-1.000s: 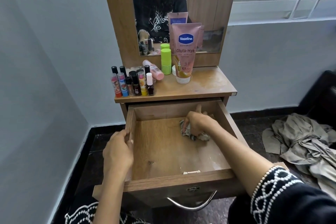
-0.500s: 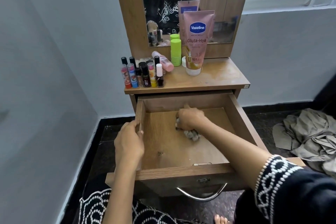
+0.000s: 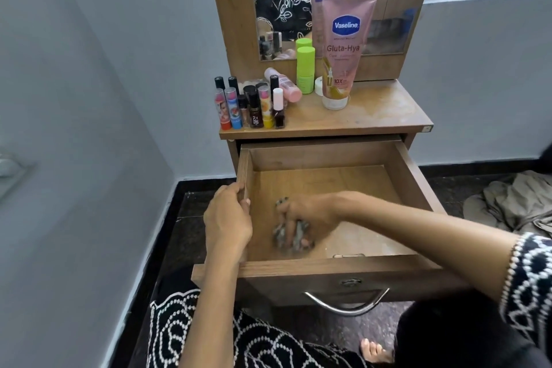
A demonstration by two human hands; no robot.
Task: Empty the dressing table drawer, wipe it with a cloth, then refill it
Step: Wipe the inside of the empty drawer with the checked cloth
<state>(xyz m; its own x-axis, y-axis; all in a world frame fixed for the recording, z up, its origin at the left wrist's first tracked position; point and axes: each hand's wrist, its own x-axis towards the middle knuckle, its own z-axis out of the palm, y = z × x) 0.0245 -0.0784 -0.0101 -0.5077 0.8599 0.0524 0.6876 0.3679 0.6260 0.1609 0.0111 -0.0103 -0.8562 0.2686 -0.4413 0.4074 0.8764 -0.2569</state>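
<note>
Mid-wipe. Right hand [image 3: 310, 212] has its grip clamped round the crumpled grey patterned cloth [image 3: 291, 236], pressing it onto the floor of the open brown wooden drawer [image 3: 328, 185], front-left area, just beside the left wall. Left hand [image 3: 228, 218] has its grip curled over the top edge of that left wall, steadying the drawer.

Key relation: unwiped floor looks to lie away from the cloth toward the back and right. The drawer's long axis runs left-right across the person; the right forearm comes in diagonally from the front-right corner, so a sweep toward the right would pull back along the arm's own line. Right hand is the one on the cloth; the left is nearer the wall and better kept there as a brace.

Drawer holds only the cloth, plus a small metal latch piece [image 3: 348, 255] at the front wall. Contents stand on the desk [image 3: 382, 116]: cluster of small lip-balm sticks and nail-polish bottles [image 3: 251, 107], green stick container [image 3: 305, 69], pink Vaseline tube [image 3: 345, 48]. Refill not yet started.
</note>
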